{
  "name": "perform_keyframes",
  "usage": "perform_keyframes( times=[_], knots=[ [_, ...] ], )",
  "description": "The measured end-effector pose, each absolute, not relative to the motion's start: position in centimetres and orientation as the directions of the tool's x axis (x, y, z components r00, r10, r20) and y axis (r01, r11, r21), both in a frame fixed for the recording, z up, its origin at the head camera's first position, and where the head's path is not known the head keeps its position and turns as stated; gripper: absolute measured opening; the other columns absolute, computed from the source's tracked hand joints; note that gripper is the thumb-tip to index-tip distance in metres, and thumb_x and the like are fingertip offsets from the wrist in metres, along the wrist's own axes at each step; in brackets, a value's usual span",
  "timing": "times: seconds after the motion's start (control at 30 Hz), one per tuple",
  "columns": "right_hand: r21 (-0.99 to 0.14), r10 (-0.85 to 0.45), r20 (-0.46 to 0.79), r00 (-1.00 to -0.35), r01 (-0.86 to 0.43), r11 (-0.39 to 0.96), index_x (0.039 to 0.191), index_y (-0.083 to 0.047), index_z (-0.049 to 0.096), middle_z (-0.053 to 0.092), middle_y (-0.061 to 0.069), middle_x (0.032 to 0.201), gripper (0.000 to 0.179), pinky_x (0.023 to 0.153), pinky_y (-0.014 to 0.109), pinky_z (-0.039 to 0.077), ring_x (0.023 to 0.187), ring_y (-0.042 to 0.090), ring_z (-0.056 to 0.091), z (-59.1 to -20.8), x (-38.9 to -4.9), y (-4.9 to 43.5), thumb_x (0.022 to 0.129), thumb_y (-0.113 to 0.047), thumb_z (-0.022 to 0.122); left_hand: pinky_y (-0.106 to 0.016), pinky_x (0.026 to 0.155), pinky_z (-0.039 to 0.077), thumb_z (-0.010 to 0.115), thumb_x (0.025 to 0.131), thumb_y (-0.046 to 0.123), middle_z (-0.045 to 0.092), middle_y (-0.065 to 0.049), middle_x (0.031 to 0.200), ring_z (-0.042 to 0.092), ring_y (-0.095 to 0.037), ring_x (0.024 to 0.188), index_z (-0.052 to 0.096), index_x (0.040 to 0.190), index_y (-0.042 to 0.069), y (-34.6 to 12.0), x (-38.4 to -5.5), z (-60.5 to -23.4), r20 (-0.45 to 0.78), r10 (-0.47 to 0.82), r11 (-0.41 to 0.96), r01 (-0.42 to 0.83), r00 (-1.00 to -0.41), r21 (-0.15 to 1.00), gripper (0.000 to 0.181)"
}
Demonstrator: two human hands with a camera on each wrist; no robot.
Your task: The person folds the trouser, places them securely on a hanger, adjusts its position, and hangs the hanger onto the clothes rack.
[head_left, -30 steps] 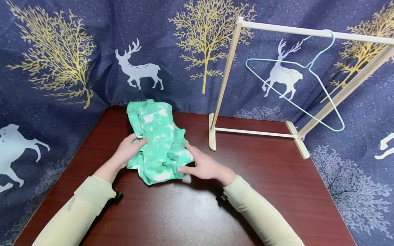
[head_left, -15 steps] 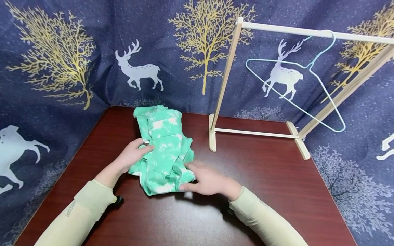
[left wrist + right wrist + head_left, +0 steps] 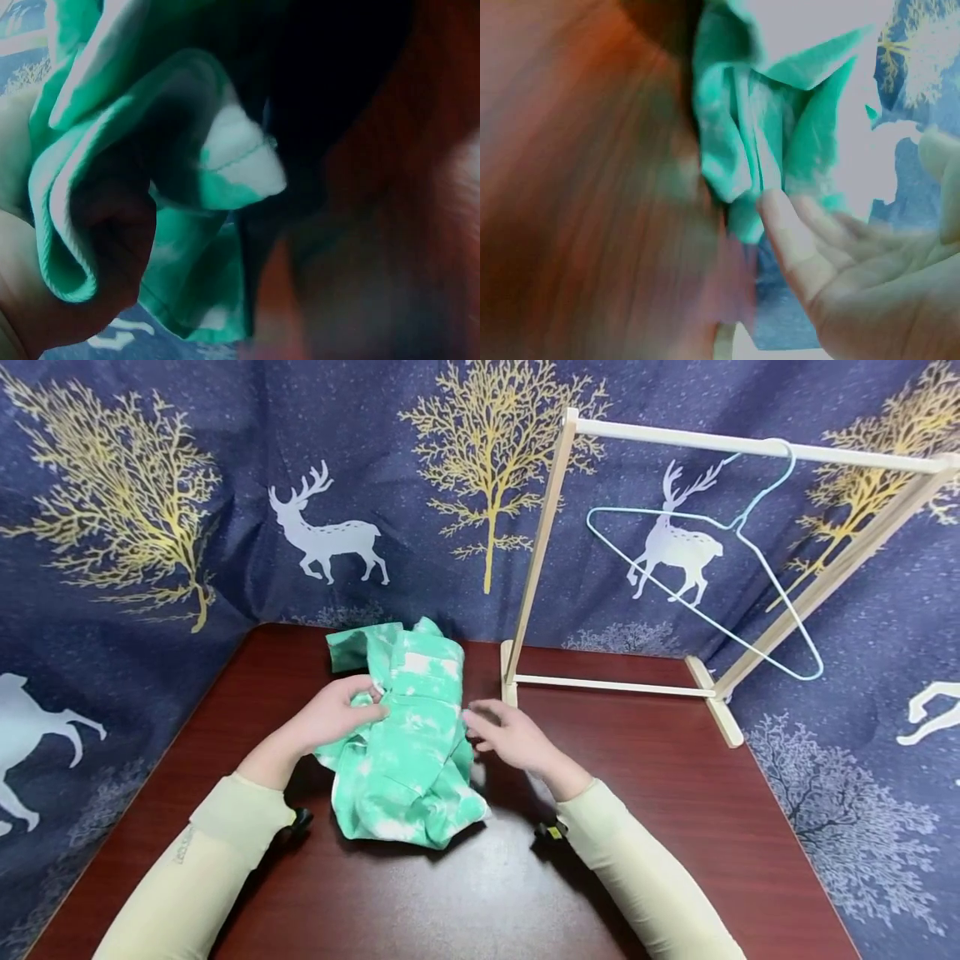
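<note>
A green-and-white tie-dye garment (image 3: pixel 416 735), loosely bunched, is over the left half of the brown table. My left hand (image 3: pixel 330 714) pinches its left edge between thumb and fingers. In the left wrist view that hand (image 3: pixel 97 247) is curled behind a folded, stitched edge of the cloth (image 3: pixel 60 187), and some fingers are hidden. My right hand (image 3: pixel 517 735) is at the garment's right side, its fingertips right by the edge. The right wrist view shows this hand (image 3: pixel 855 262) with fairly straight fingers, thumb apart, overlapping the folds of the cloth (image 3: pixel 810 127).
At the back right of the table (image 3: pixel 637 827) stands a wooden rack (image 3: pixel 540 543). A pale blue hanger (image 3: pixel 705 602) hangs from its top bar. Behind everything hangs a dark blue curtain (image 3: pixel 420 477) printed with deer and trees.
My right hand has let go of the garment's lower right corner and moved up along its right side. The garment has shifted toward me and rightward, and a flap now sticks out at its upper left.
</note>
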State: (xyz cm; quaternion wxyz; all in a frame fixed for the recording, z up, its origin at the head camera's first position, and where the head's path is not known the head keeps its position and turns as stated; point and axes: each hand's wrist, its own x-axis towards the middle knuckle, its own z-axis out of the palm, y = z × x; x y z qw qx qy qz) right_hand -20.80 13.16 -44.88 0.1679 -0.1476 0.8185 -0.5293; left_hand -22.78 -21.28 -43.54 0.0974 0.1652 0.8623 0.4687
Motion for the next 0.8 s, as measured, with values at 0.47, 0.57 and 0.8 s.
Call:
perform_keyframes(
  times=[0.47,0.57,0.8],
  knots=[
    [-0.962,-0.234,-0.259,-0.937,0.23,0.145,0.131,0.004,0.07,0.062,-0.003,0.082,0.067,0.078,0.031,0.06,0.074,0.013,0.065,-45.9,-25.7,10.8,0.104,-0.057,0.076,-0.042,0.073,0.051,0.081,0.105,0.04,0.06,0.0,0.092,0.054,-0.019,0.07,0.067,0.104,0.023,-18.9,-23.5,-43.6,0.059,0.493,0.516,0.347,-0.868,0.783,0.022],
    [-0.979,-0.236,-0.204,-0.95,0.192,0.073,0.124,-0.003,0.073,0.073,0.0,0.096,0.038,0.085,0.032,0.062,0.086,0.014,0.071,-46.2,-25.7,10.6,0.108,-0.038,0.076,-0.046,0.086,0.052,0.079,0.105,0.05,0.069,0.003,0.107,0.063,-0.022,0.092,0.07,0.105,0.025,-19.0,-23.6,-43.9,0.072,0.468,0.529,0.345,-0.881,0.776,0.027],
    [-0.976,-0.203,-0.031,-0.979,0.073,-0.205,0.154,-0.006,0.059,0.074,0.015,0.132,0.044,0.093,0.039,0.065,0.104,0.02,0.077,-45.0,-25.0,12.0,0.111,-0.011,0.068,-0.048,0.091,0.051,0.075,0.103,0.062,0.072,-0.007,0.124,0.062,-0.031,0.106,0.075,0.113,0.017,-21.4,-24.2,-44.6,0.023,0.245,0.532,0.154,-0.969,0.833,0.047]
  ],
)
